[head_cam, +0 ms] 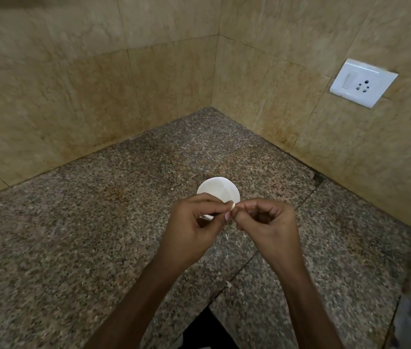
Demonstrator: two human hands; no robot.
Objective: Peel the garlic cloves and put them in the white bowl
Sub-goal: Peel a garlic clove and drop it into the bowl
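Pinching one garlic clove (232,205) with curled left hand (194,224) and right hand (267,222), at six o'clock of white bowl (218,191) on bench (73,235).

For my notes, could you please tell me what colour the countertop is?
The countertop is speckled brown and grey, shown best in the head view.

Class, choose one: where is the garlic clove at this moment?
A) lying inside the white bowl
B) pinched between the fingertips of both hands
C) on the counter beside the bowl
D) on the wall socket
B: the garlic clove sits between the fingertips of the left hand and right hand, not in the white bowl.
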